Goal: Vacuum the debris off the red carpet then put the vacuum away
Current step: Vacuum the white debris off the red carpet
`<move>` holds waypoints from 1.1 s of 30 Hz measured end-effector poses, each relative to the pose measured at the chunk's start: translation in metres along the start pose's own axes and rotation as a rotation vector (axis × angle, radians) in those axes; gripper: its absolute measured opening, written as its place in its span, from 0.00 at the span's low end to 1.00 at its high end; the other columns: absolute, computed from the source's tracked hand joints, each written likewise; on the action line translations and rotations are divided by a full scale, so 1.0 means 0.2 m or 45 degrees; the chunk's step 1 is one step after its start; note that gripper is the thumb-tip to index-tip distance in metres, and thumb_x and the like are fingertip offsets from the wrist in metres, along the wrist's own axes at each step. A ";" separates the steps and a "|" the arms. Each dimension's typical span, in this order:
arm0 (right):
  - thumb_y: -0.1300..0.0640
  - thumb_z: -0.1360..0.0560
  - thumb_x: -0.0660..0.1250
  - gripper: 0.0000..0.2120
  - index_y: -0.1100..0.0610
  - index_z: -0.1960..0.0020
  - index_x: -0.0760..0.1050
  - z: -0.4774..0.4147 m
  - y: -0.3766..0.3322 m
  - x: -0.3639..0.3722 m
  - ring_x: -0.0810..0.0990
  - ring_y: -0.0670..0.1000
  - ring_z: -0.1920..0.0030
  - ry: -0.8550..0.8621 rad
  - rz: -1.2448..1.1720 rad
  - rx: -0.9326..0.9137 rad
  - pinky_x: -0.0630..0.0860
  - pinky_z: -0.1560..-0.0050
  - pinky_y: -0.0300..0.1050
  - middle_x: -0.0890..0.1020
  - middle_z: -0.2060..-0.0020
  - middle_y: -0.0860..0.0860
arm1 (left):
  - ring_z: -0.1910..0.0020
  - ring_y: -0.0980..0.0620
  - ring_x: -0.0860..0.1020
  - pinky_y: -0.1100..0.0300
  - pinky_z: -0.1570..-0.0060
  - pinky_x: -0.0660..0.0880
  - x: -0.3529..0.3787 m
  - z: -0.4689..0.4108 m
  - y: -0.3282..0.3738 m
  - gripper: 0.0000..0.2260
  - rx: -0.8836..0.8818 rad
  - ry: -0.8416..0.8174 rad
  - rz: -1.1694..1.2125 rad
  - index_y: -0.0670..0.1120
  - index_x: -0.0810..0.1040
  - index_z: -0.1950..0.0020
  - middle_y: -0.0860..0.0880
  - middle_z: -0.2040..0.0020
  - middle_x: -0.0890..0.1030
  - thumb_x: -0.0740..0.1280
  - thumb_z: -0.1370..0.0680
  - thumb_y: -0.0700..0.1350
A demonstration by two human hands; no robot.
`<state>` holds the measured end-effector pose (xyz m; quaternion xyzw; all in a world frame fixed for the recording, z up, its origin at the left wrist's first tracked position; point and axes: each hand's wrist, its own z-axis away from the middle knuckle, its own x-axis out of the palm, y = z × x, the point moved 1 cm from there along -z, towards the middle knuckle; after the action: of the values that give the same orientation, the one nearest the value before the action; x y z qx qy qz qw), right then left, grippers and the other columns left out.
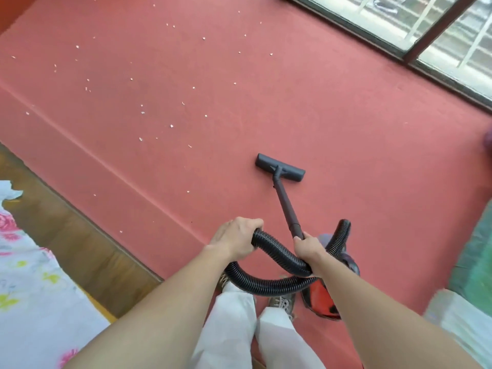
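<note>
1. The black wand (286, 206) is being grasped at its upper end by the right grip (308, 246), with the fingers curled round it.
2. The ribbed black hose (277, 251) is being clenched by the left grip (237, 238) at the top of its loop.
3. The hose is being trailed under both forearms to the red vacuum body (322, 296), which is standing beside the shoes (283, 302).
4. The floor head (279, 170) is being held flat on the red carpet (346, 129), ahead of both grips.
5. Pale debris (141, 139) is being left scattered to the left of and beyond the head, apart from it.
6. The carpet is being bordered by a window (399, 27) and a wooden floor (80, 235).
</note>
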<state>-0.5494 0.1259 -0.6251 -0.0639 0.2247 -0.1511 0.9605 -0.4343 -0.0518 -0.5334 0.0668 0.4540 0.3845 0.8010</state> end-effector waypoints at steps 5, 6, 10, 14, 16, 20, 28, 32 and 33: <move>0.55 0.22 0.55 0.15 0.52 0.37 0.73 0.31 0.22 -0.10 0.85 0.60 0.58 -0.237 -0.200 0.157 0.82 0.65 0.53 0.82 0.51 0.61 | 0.59 0.44 0.75 0.57 0.60 0.66 0.11 0.10 0.19 0.08 0.113 -0.020 -0.085 0.51 0.69 0.54 0.52 0.60 0.76 0.66 0.27 0.40; 0.57 0.22 0.55 0.15 0.55 0.38 0.73 0.36 0.25 -0.11 0.85 0.60 0.59 -0.283 -0.263 0.197 0.82 0.66 0.54 0.81 0.51 0.62 | 0.58 0.43 0.76 0.57 0.60 0.65 0.12 0.12 0.22 0.08 0.141 -0.015 -0.102 0.51 0.68 0.55 0.53 0.60 0.75 0.65 0.27 0.40; 0.59 0.21 0.58 0.14 0.59 0.39 0.75 0.49 0.32 -0.10 0.83 0.56 0.61 -0.371 -0.243 0.212 0.81 0.65 0.49 0.82 0.52 0.59 | 0.54 0.44 0.78 0.56 0.58 0.65 0.13 0.15 0.29 0.10 0.279 0.000 -0.181 0.53 0.66 0.56 0.55 0.59 0.75 0.66 0.27 0.41; 0.57 0.20 0.54 0.15 0.60 0.38 0.74 0.40 0.24 -0.08 0.83 0.58 0.59 -0.192 -0.354 0.163 0.79 0.72 0.46 0.80 0.52 0.59 | 0.56 0.42 0.79 0.56 0.60 0.66 0.10 0.14 0.23 0.10 0.214 0.111 -0.171 0.51 0.67 0.55 0.52 0.58 0.79 0.65 0.28 0.39; 0.57 0.19 0.54 0.16 0.61 0.36 0.73 0.34 0.17 -0.07 0.81 0.56 0.61 -0.163 -0.403 0.163 0.80 0.70 0.49 0.78 0.56 0.56 | 0.58 0.41 0.78 0.56 0.60 0.65 0.08 0.15 0.18 0.11 0.135 0.179 -0.116 0.52 0.66 0.55 0.52 0.60 0.77 0.65 0.28 0.40; 0.58 0.18 0.54 0.14 0.63 0.38 0.70 0.42 0.14 -0.05 0.80 0.54 0.66 -0.198 -0.420 0.266 0.81 0.66 0.51 0.79 0.58 0.57 | 0.59 0.41 0.78 0.56 0.61 0.66 0.05 0.18 0.13 0.12 0.109 0.186 -0.084 0.54 0.65 0.56 0.52 0.62 0.76 0.66 0.28 0.40; 0.54 0.18 0.56 0.09 0.59 0.46 0.69 0.59 0.30 0.04 0.84 0.58 0.65 -0.264 -0.646 0.413 0.78 0.71 0.47 0.82 0.56 0.60 | 0.58 0.44 0.79 0.56 0.59 0.67 0.06 0.25 0.17 0.10 0.276 0.078 -0.150 0.52 0.70 0.53 0.52 0.58 0.80 0.66 0.29 0.39; 0.56 0.18 0.54 0.10 0.61 0.42 0.67 0.53 0.27 0.05 0.84 0.61 0.61 -0.108 -0.718 0.458 0.80 0.70 0.52 0.81 0.53 0.62 | 0.59 0.44 0.78 0.56 0.60 0.67 0.05 0.23 0.16 0.10 0.263 0.122 -0.107 0.51 0.70 0.52 0.51 0.57 0.80 0.66 0.27 0.38; 0.56 0.18 0.53 0.11 0.61 0.40 0.67 0.52 0.27 0.04 0.83 0.60 0.64 -0.083 -0.719 0.479 0.79 0.73 0.50 0.81 0.56 0.61 | 0.60 0.44 0.77 0.56 0.60 0.67 0.06 0.22 0.15 0.09 0.254 0.125 -0.079 0.50 0.70 0.52 0.51 0.58 0.79 0.66 0.27 0.38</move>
<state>-0.4816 0.1793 -0.5464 0.0498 0.1353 -0.4479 0.8824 -0.4134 -0.0117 -0.5014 0.1132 0.5305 0.3152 0.7787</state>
